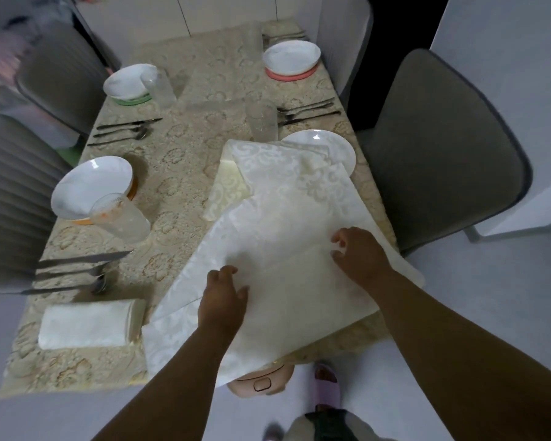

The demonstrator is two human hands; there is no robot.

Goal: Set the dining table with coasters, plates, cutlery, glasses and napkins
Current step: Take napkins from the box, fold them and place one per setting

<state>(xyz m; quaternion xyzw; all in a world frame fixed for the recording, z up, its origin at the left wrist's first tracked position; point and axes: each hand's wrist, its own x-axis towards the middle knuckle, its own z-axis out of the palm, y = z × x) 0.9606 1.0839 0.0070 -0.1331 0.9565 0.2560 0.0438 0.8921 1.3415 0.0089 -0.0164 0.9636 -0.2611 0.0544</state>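
Observation:
A large white damask napkin [287, 224] lies spread over the near right of the table, covering part of a white plate [334, 144]. My left hand [225, 297] presses on its near left part, fingers slightly bent. My right hand [357, 253] rests on its right side, fingertips curled onto the cloth. A folded napkin [89, 323] lies at the near left corner. Other white plates sit on an orange coaster [91, 186], a green coaster [129, 82] and a pink coaster [291, 58]. Glasses [120, 218] [263, 120] [159, 85] stand beside them. Cutlery sets [77, 270] [124, 130] [309, 111] lie alongside.
The table carries a beige lace cloth [178, 173]. Grey chairs stand at the right [439, 148] and at the left [13, 192] [61, 71]. A pink stool [261, 380] sits under the near table edge, by my slippered foot [326, 389].

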